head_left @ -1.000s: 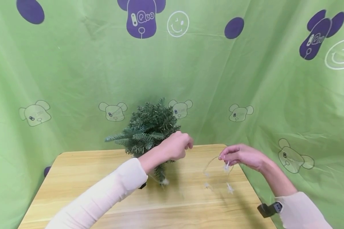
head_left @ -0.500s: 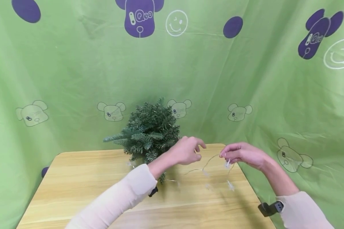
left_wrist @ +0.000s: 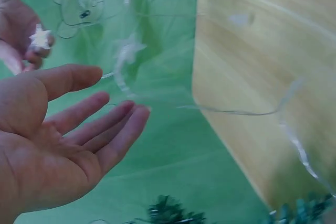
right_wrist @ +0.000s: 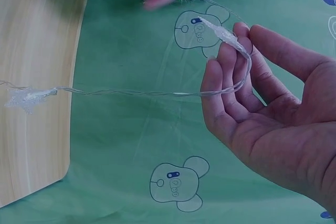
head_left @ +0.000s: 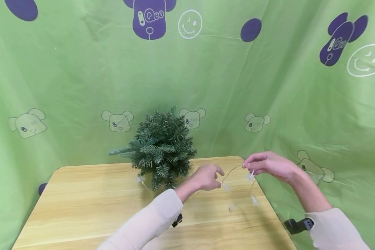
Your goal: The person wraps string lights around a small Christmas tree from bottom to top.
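Note:
A small artificial Christmas tree [head_left: 164, 147] stands at the back of the table. My right hand [head_left: 272, 166] is raised over the table's right side, pinching a star string light's clear wire between thumb and fingertips. One star [right_wrist: 223, 34] lies against its fingers in the right wrist view, and another star [head_left: 255, 200] dangles below. Between the tree and that hand is my left hand [head_left: 206, 177], its fingers loosely spread, palm bare in the left wrist view. The wire [left_wrist: 226, 112] runs past its fingertips towards the tree. Whether they touch the wire, I cannot tell.
The wooden table [head_left: 81, 205] reaches back to a green curtain [head_left: 218, 80] with bear prints, which also hangs along the right side. A further star [head_left: 139, 179] shows at the tree's lower left. Branches hide the tree's base.
My left hand has come away from the tree, moving right and towards me, its fingers loosening. The right hand keeps its pinch on the string light and has shifted slightly. The view has turned a little.

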Motion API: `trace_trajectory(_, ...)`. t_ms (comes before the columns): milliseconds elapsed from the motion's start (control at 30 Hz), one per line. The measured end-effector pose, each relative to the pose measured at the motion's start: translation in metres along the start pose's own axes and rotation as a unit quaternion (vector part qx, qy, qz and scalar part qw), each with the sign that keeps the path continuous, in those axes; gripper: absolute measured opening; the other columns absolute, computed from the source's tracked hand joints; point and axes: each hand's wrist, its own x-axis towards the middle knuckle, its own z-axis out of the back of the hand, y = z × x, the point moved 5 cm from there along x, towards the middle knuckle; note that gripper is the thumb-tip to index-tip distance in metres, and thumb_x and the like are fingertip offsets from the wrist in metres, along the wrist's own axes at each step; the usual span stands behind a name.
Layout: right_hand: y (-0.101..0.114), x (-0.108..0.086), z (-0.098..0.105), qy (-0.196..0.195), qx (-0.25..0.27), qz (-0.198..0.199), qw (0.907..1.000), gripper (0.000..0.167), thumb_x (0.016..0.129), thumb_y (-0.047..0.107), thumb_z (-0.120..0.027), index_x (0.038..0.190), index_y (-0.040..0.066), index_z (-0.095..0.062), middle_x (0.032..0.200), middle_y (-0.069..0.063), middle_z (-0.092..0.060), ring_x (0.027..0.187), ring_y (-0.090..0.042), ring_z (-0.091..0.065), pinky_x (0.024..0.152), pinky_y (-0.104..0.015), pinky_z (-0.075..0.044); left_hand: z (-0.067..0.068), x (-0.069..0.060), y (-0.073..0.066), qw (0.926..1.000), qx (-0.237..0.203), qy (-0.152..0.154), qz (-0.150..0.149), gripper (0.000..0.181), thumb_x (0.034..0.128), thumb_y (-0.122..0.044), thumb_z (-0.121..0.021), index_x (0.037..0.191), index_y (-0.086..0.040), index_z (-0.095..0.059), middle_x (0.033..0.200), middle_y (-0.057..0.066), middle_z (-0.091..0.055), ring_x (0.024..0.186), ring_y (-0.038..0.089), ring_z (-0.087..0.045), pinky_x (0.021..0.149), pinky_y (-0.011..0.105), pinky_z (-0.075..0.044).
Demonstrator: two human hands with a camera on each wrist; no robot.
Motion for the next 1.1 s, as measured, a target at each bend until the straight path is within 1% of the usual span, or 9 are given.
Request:
trace_trajectory(167,0.002,-0.003,0.006,-0.001,-0.006,0.002,1.0,0.036,0.099,0.024,-0.063,0.122,-0.004,-0.063,0.113,-0.014,-0.066,0.097,-0.025,-0.068,0.093,-0.031,-0.057,-0.016,-0.004,0.01,0.9993,-0.003,0.032,0.02,0.022,0.0828,-0.012,-0.078,0.105,-0.016,-0.078,0.092,-0.002,-0.076,0.079,0.008,-0.064,0.073,0.022,-0.053)
trace_trajectory(300,0.002,-0.004,0.01,-0.006,-0.008,0.005,0.9999,0.036,0.099,0.023,-0.063,0.122,-0.005,-0.063,0.112,-0.013,-0.067,0.098,-0.024,-0.068,0.092,-0.031,-0.058,-0.02,-0.011,0.012,0.9994,0.011,0.032,0.009,0.007,0.083,-0.013,-0.078,0.087,-0.018,-0.078,0.082,-0.007,-0.073,0.083,0.011,-0.064,0.08,0.025,-0.054)
trace_trajectory(367,0.001,-0.005,0.011,-0.008,-0.006,0.005,0.9999,0.036,0.099,0.022,-0.063,0.123,-0.005,-0.062,0.111,-0.014,-0.068,0.098,-0.024,-0.068,0.091,-0.031,-0.058,-0.021,-0.015,0.011,0.9991,0.02,0.036,-0.004,0.008,0.0846,-0.013,-0.076,0.081,-0.02,-0.076,0.075,-0.009,-0.072,0.079,0.01,-0.063,0.082,0.024,-0.054)
trace_trajectory(433,0.001,-0.005,0.011,-0.008,-0.004,0.007,0.9999,0.037,0.099,0.022,-0.063,0.123,-0.006,-0.062,0.111,-0.014,-0.067,0.097,-0.025,-0.068,0.091,-0.032,-0.058,-0.02,-0.021,0.007,0.9984,0.026,0.047,-0.019,0.012,0.0868,-0.013,-0.073,0.077,-0.02,-0.075,0.068,-0.01,-0.07,0.071,0.008,-0.064,0.08,0.022,-0.052)
trace_trajectory(533,0.0,-0.004,0.012,-0.01,-0.002,0.006,0.9999,0.036,0.099,0.021,-0.062,0.123,-0.006,-0.062,0.111,-0.013,-0.068,0.098,-0.025,-0.068,0.091,-0.032,-0.058,-0.015,-0.031,-0.003,0.9965,0.022,0.069,-0.042,0.019,0.0922,-0.014,-0.069,0.075,-0.02,-0.073,0.061,-0.008,-0.069,0.056,0.006,-0.064,0.068,0.017,-0.051)
trace_trajectory(667,-0.001,-0.005,0.013,-0.015,-0.002,0.006,0.9999,0.036,0.1,0.02,-0.062,0.124,-0.006,-0.061,0.111,-0.012,-0.068,0.101,-0.024,-0.067,0.092,-0.031,-0.058,0.005,-0.043,-0.027,0.994,0.007,0.092,-0.058,0.018,0.0974,-0.018,-0.066,0.08,-0.018,-0.071,0.062,-0.009,-0.069,0.051,0.005,-0.064,0.053,0.016,-0.052)
trace_trajectory(833,-0.002,-0.006,0.014,-0.021,0.002,0.006,0.9998,0.037,0.099,0.02,-0.062,0.124,-0.007,-0.06,0.112,-0.013,-0.068,0.101,-0.024,-0.067,0.093,-0.031,-0.057,0.043,-0.048,-0.057,0.9919,-0.009,0.109,-0.064,0.012,0.1003,-0.021,-0.064,0.094,-0.015,-0.072,0.067,-0.009,-0.067,0.056,0.006,-0.065,0.052,0.017,-0.055)
trace_trajectory(1000,-0.001,-0.006,0.015,-0.032,0.008,0.007,0.9994,0.037,0.099,0.019,-0.062,0.125,-0.007,-0.06,0.112,-0.012,-0.067,0.102,-0.022,-0.066,0.093,-0.031,-0.057,0.084,-0.043,-0.077,0.9938,-0.018,0.084,-0.07,0.014,0.1006,-0.018,-0.063,0.105,-0.01,-0.073,0.073,-0.003,-0.069,0.059,0.008,-0.067,0.054,0.017,-0.057)
trace_trajectory(1100,0.0,-0.007,0.015,-0.036,0.01,0.012,0.9992,0.037,0.099,0.021,-0.063,0.125,-0.006,-0.06,0.112,-0.011,-0.067,0.102,-0.021,-0.066,0.093,-0.03,-0.057,0.106,-0.039,-0.084,0.9952,-0.022,0.067,-0.068,0.014,0.101,-0.017,-0.062,0.105,-0.009,-0.073,0.075,0.0,-0.07,0.059,0.01,-0.067,0.054,0.019,-0.058)
